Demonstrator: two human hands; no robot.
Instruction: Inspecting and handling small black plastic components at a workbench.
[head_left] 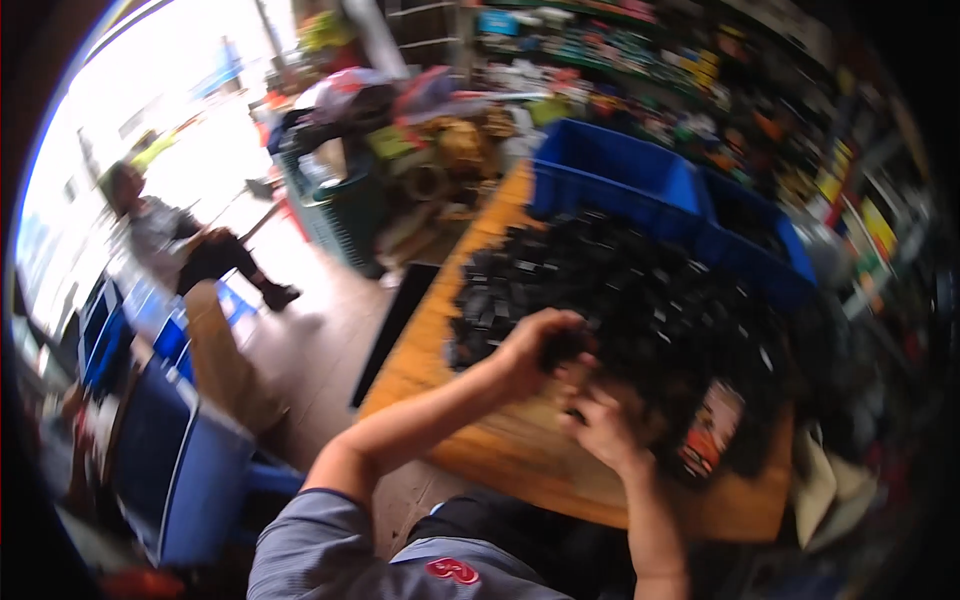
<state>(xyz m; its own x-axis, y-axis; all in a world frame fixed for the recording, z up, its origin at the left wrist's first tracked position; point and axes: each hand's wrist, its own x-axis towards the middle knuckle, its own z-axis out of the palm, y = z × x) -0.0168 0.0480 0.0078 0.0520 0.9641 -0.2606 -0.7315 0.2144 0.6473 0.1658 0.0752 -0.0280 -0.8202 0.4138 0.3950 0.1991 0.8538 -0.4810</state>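
Note:
A big heap of small black parts (620, 265), too blurred to tell their kind, covers much of the wooden table (500, 440). At the near edge of the heap, my left hand (532, 350) is curled round a black part (562, 348). Close below and to the right is my right hand (600, 418), its fingers bent together near a small dark piece by the fingertips. The two hands nearly meet over bare wood. Blur hides the exact shape of what they hold.
Two blue bins (615, 180) stand behind the heap. A phone with a lit screen (712, 430) lies right of my right hand. Blue plastic crates (180, 450) are at the left, and a seated person (170, 235) is farther off. Crowded shelves (640, 60) line the back.

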